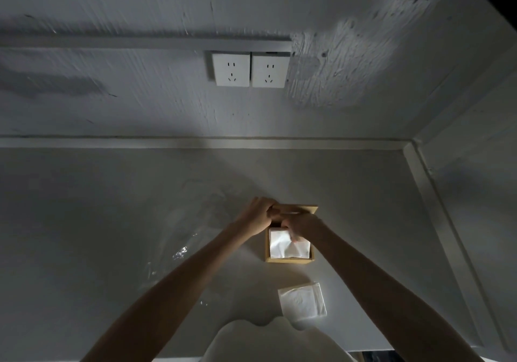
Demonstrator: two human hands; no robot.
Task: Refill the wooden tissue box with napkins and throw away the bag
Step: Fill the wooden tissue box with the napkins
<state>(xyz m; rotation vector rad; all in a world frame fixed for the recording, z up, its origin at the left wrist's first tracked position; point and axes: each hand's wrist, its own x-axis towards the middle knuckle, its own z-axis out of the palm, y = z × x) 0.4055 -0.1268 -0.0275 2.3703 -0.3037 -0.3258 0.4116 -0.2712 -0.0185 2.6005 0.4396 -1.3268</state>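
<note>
We are pinching the top napkin [291, 245] with our right hand [300, 228], its grip closing on a fold inside the wooden tissue box [289, 259]. Our left hand [258, 213] is grasping the lid [303, 210], tilted up at the box's far edge. Spare napkins [303, 301] are lying nearer us; the clear bag [179, 252] is lying leftward on the surface [98, 221].
</note>
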